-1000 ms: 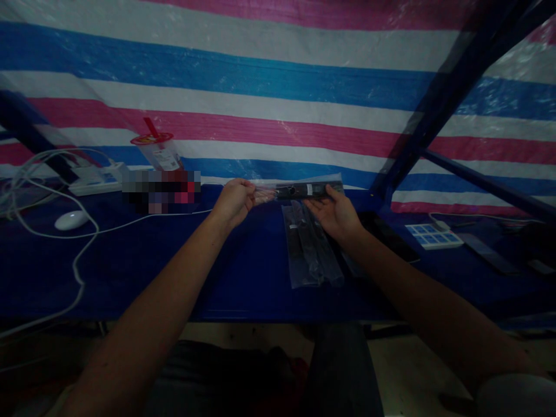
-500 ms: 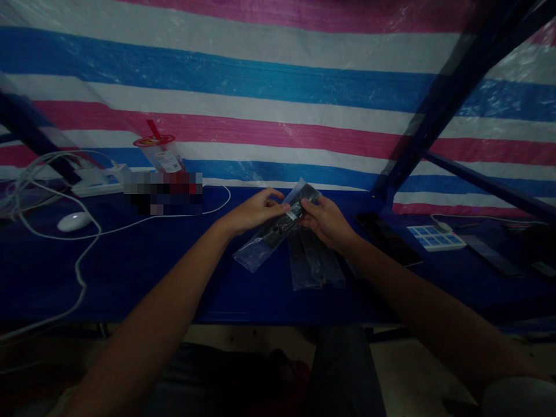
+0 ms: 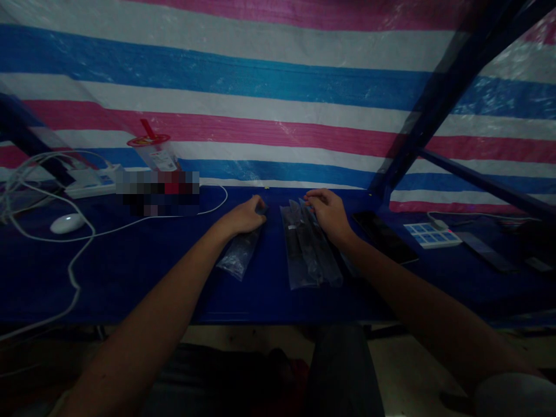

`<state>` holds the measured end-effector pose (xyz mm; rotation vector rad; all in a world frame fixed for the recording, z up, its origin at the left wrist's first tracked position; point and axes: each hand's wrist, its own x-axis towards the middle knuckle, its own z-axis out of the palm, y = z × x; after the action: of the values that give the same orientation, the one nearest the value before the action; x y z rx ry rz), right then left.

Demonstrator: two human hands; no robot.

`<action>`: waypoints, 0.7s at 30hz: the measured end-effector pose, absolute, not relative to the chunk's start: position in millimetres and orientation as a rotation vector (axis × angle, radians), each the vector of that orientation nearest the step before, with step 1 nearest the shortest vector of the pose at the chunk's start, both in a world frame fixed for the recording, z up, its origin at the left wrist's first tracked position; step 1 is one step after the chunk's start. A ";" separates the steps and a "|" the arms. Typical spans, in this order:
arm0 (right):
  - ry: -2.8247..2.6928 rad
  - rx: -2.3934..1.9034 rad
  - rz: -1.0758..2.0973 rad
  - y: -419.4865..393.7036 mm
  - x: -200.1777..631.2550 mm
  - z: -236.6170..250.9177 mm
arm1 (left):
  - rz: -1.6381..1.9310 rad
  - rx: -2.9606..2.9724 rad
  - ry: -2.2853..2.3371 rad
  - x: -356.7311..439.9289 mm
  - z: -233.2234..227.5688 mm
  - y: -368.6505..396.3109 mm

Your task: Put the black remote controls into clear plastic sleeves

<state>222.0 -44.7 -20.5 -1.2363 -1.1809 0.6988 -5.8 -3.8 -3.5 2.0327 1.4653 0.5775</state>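
Head view, left hand: the left hand (image 3: 245, 216) rests on the top end of a crinkly clear plastic bag with a dark thing inside (image 3: 239, 253). Its fingers curl down on the bag. I cannot tell if they pinch it.
Head view, right hand: the right hand (image 3: 329, 213) lies at 3 o'clock from the left hand. Its bent fingers press the top of a flat pile of clear bags with long black strips (image 3: 309, 248). I cannot tell if they grip it.
Bags: the single bag and the pile lie side by side, near but apart.
Edges: both stop short of the front edge of the dark blue table (image 3: 130, 272).
Open room: bare blue table shows at 9 o'clock from the single bag.
Surface: a white mouse (image 3: 67, 222) and a white cable (image 3: 78, 255) lie far left.
Right side: a flat black phone (image 3: 384, 234) lies just beside the right wrist.
Room: a striped pink, white and blue plastic sheet (image 3: 260, 87) hangs behind.
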 end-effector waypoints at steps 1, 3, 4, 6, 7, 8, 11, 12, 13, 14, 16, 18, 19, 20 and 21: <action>-1.207 -1.260 0.673 -44.8 222.3 -21.1 | 0.530 2.071 1.478 -4.3 -3.5 -4.9; -1.261 -1.308 0.610 -45.0 222.5 -22.9 | 0.465 2.154 1.483 -0.9 -3.8 -7.6; -1.284 -1.335 0.583 -45.0 222.6 -24.2 | 0.430 2.196 1.489 0.5 -4.4 -8.9; -1.353 -1.396 0.551 -44.9 223.1 -27.1 | 0.336 2.281 1.518 2.2 -6.2 -10.8; -1.404 -1.437 0.524 -45.0 223.4 -28.5 | 0.287 2.321 1.544 2.5 -7.4 -11.5; -1.473 -1.482 0.478 -45.5 223.8 -29.8 | 0.243 2.358 1.577 2.6 -8.5 -12.3; -1.724 -1.586 0.265 -48.8 224.6 -31.7 | 0.239 2.498 1.682 4.5 -11.0 -15.2; -1.790 -1.604 0.212 -50.4 224.5 -31.7 | 0.284 2.559 1.707 6.5 -11.4 -16.7; -1.838 -1.618 0.183 -52.0 224.3 -31.7 | 0.348 2.621 1.719 9.3 -11.5 -18.5; -1.865 -1.628 0.169 -53.5 224.0 -31.7 | 0.418 2.677 1.706 13.0 -11.4 -20.7; -1.885 -1.644 0.149 -55.5 223.3 -32.4 | 0.541 2.733 1.621 22.3 -11.5 -25.9; -1.910 -1.638 0.120 -56.1 222.7 -34.0 | 0.577 2.746 1.442 32.1 -12.6 -31.3; -1.937 -1.626 0.105 -55.9 222.6 -34.9 | 0.567 2.746 1.365 36.3 -13.6 -33.7; -1.969 -1.614 0.096 -55.6 222.6 -35.8 | 0.550 2.757 1.304 39.7 -14.7 -35.7; -1.998 -1.604 0.091 -55.1 222.7 -36.5 | 0.528 2.769 1.257 42.1 -15.8 -37.3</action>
<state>222.7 -55.1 -36.5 -1.6040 -1.9978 0.0914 42.1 -37.3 -15.8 2.7691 1.2571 0.5280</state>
